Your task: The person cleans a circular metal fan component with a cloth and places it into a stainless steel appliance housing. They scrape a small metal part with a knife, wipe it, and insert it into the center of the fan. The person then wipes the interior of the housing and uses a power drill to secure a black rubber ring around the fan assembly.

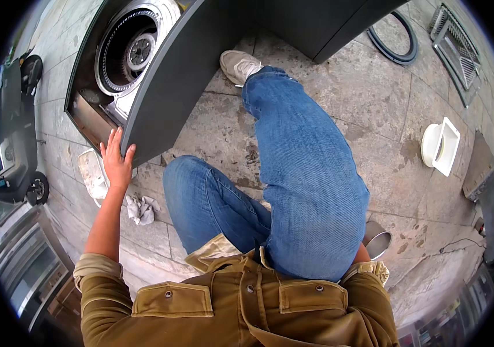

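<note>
My left hand (118, 160) lies against the lower corner of a dark grey metal appliance housing (163, 87), its fingers stretched and the thumb apart. The housing looks like a range hood on its side. Inside it, a round silver fan casing (104, 66) surrounds a dark fan wheel (139, 51). My right hand is hidden behind my bent leg; only a sliver of forearm (362, 254) shows above the sleeve cuff. Close beside that forearm stands a short metal cylinder (379, 242), and I cannot tell whether the hand touches it.
A crumpled grey rag (141, 209) and a dirty white container (92, 173) lie by my left arm. Rightward on the paving are a dark ring (413, 43), a metal grille frame (456, 55) and a white square-flanged duct piece (442, 146). A scooter (16, 127) stands far left.
</note>
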The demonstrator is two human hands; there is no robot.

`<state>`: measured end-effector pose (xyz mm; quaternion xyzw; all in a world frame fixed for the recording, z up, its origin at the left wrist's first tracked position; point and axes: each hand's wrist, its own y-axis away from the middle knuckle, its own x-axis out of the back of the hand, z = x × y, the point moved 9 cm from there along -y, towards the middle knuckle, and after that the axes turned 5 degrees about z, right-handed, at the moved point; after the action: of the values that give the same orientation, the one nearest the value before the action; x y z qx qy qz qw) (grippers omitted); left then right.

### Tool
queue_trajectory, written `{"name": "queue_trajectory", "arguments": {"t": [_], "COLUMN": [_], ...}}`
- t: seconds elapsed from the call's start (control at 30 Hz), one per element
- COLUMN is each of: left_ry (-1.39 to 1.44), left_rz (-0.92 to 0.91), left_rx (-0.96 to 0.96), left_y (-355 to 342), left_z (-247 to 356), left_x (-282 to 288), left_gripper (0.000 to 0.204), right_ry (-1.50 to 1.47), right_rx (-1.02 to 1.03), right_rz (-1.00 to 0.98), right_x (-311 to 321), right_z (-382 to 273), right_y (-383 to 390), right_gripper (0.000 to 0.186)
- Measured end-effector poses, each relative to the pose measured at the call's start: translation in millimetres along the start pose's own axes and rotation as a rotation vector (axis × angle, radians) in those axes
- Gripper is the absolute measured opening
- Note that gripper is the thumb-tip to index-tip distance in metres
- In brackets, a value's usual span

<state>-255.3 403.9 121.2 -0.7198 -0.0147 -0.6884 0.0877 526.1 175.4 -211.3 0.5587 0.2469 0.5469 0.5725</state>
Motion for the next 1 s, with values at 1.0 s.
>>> {"name": "queue_trajectory", "arguments": {"t": [1.0], "left_ry": [0.117], "left_rz": [-0.011], "left_rx": [0.184], "left_y": [10.0], "left_z": [-19.6], "left_x": [-17.6], "left_gripper": [0.059], "right_ry": [0.433], "right_rx": [1.030], "right_rz": [0.516], "right_x": [190.3], "right_z": [-261.6], "right_y": [116.1], "right_gripper": [0.047]}}
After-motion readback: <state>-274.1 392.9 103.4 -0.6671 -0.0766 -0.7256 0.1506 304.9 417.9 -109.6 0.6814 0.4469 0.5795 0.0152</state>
